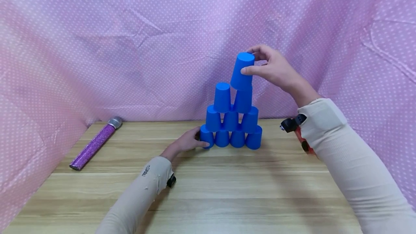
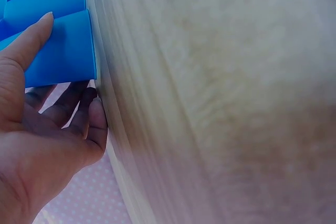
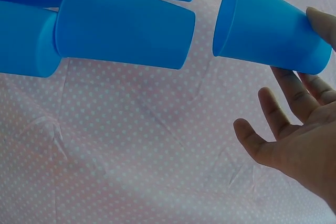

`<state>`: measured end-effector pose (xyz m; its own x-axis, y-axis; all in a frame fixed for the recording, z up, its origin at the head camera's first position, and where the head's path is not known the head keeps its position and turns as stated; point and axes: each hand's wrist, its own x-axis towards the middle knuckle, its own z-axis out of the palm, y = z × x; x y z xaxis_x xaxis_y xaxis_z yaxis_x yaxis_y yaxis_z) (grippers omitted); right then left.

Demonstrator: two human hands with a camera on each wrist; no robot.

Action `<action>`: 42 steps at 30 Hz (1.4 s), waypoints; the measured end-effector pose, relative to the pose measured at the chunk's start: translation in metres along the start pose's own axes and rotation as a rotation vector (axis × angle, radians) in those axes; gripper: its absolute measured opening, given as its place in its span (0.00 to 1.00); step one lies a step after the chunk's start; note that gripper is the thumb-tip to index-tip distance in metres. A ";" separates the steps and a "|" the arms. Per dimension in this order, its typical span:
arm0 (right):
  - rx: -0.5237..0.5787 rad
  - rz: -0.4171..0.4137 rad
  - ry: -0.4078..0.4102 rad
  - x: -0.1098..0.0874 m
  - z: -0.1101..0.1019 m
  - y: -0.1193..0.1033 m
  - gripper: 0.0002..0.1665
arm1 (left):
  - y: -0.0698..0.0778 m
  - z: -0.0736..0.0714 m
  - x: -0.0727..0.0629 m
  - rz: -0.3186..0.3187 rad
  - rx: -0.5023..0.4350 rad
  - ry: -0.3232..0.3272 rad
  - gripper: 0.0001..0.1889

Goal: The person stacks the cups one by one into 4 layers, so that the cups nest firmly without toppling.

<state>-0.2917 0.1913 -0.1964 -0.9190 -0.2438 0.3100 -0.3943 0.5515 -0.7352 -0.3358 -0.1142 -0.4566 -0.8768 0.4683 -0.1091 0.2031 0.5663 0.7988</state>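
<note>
Upside-down blue cups form a pyramid on the table: several in the bottom row (image 1: 237,139), three above (image 1: 230,120), then two (image 1: 222,98). Above those two, my right hand (image 1: 276,68) grips one more upside-down blue cup (image 3: 270,30) between thumb and fingers. In the right wrist view a gap separates its rim from the cup (image 3: 126,24) below; its ring and little fingers stand off it. My left hand (image 1: 188,140) holds the leftmost bottom cup (image 2: 68,45), thumb on the front and the other fingers around the back.
A purple glitter microphone (image 1: 94,145) with a silver head lies at the left of the wooden table (image 1: 227,190). Beyond the right sleeve shows a partly hidden red object (image 1: 308,148). Pink dotted cloth (image 1: 146,46) hangs behind and at both sides, close to the pyramid.
</note>
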 end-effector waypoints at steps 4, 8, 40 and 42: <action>-0.009 0.004 -0.001 0.004 0.002 0.001 0.38 | 0.000 -0.001 0.000 0.002 -0.005 -0.006 0.40; -0.009 -0.013 -0.010 0.009 0.004 0.003 0.39 | 0.000 -0.001 0.001 0.003 -0.007 -0.002 0.39; 0.003 0.017 -0.044 0.025 0.021 0.010 0.42 | 0.000 0.001 0.000 -0.003 -0.021 0.003 0.37; 0.004 0.017 -0.045 0.026 0.021 0.010 0.42 | -0.001 0.001 0.000 -0.003 -0.022 0.002 0.37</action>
<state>-0.3190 0.1735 -0.2084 -0.9243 -0.2700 0.2698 -0.3782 0.5529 -0.7425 -0.3356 -0.1139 -0.4577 -0.8782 0.4652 -0.1108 0.1904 0.5527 0.8114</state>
